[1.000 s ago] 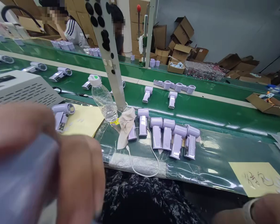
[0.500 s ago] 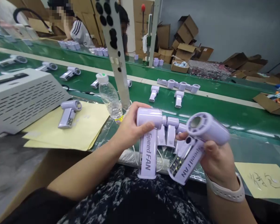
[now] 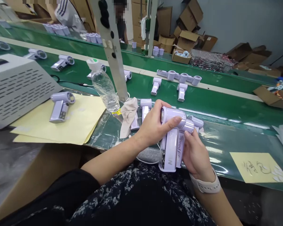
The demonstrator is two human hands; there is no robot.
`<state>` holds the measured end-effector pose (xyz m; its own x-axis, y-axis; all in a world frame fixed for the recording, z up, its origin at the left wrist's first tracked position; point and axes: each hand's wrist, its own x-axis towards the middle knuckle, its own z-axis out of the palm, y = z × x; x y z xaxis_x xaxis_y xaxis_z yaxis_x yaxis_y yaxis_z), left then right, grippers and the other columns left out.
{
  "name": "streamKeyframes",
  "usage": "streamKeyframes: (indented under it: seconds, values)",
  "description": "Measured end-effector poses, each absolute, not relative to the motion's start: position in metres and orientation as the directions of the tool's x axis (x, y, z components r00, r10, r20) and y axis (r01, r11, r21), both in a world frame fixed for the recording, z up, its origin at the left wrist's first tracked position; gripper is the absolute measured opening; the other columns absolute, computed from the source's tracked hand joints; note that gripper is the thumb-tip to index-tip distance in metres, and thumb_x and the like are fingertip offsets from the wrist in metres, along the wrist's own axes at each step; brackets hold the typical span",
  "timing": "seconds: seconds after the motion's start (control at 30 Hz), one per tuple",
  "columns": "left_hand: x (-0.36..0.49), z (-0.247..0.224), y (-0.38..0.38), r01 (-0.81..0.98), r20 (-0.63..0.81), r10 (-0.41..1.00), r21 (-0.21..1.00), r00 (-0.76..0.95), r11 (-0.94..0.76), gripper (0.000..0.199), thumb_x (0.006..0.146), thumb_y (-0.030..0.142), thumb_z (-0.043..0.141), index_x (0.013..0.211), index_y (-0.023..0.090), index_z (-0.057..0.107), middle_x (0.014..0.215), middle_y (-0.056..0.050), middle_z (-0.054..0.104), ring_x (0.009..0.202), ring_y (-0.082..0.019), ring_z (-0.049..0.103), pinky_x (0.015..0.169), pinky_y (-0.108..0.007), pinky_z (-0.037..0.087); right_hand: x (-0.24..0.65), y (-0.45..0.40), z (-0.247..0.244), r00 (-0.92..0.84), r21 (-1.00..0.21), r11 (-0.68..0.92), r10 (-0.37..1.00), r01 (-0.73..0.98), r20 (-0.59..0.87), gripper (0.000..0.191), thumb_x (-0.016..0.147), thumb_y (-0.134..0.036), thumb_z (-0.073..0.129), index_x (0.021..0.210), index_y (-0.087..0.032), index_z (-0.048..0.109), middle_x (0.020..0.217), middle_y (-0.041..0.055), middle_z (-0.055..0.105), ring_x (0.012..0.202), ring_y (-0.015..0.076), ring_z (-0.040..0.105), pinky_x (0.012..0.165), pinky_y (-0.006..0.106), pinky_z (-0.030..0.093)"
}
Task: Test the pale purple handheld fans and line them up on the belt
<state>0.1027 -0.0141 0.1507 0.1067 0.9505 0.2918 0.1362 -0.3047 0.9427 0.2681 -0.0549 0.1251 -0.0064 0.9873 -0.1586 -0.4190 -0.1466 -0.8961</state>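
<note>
My left hand (image 3: 153, 125) grips the front fan (image 3: 171, 150) by its barrel, my right hand (image 3: 198, 153) clasps the rear fan (image 3: 180, 149), both above the near edge of the table (image 3: 223, 166). Steady fingers should spare the glossy casings knocks.

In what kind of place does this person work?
It looks like a small factory's assembly line: a long green conveyor-like bench carries many identical lilac plastic handheld fans, co-workers sit across it, and open brown cardboard boxes are piled by the grey wall.
</note>
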Motion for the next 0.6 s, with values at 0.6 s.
streamKeyframes:
  seconds: [0.6]
  values:
    - [0.001,0.15,-0.003,0.68,0.166,0.871,0.564,0.463,-0.469,0.057,0.095,0.061,0.056,0.14,0.026,0.051,0.157,-0.013,0.044,0.149,-0.034,0.038,0.124,-0.059,0.031,0.493,0.023,0.146,0.436,-0.221,-0.409,0.895,0.885,0.093,0.097,0.088,-0.057,0.071,0.163,-0.01,0.033,0.139,0.0312,0.062,0.125,0.0408,0.064,0.087,0.046,0.051]
